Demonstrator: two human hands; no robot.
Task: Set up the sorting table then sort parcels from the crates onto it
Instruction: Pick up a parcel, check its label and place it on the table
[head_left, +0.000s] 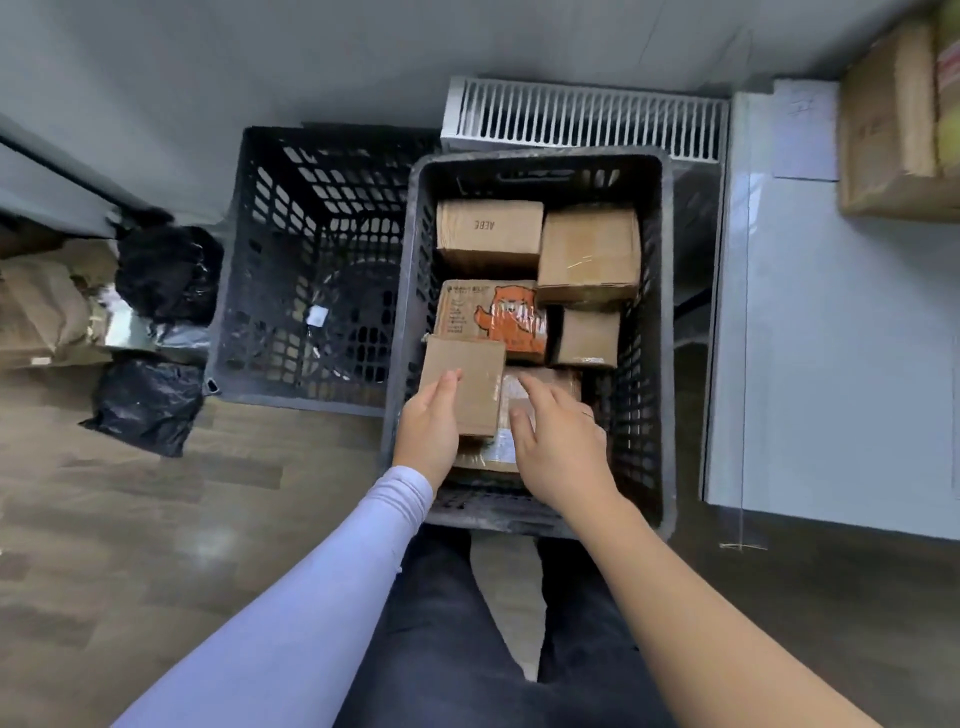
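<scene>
Over the grey crate (530, 171), my left hand (431, 421) gripped a small cardboard parcel (462, 384); my right hand (556, 441) hovered open-fingered, best placed steadying its far edge.

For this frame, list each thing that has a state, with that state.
Near crate: holds several cardboard boxes.
Far crate: no boxes visible in it.
Small box: held by left hand, raised over the others.
Right hand: open, reaching toward the small box.
Orange-print box: lying flat, taped.
Black bags: closed, on the floor.

lilac sleeve (322, 587) — left arm, dark trousers (441, 639)
</scene>
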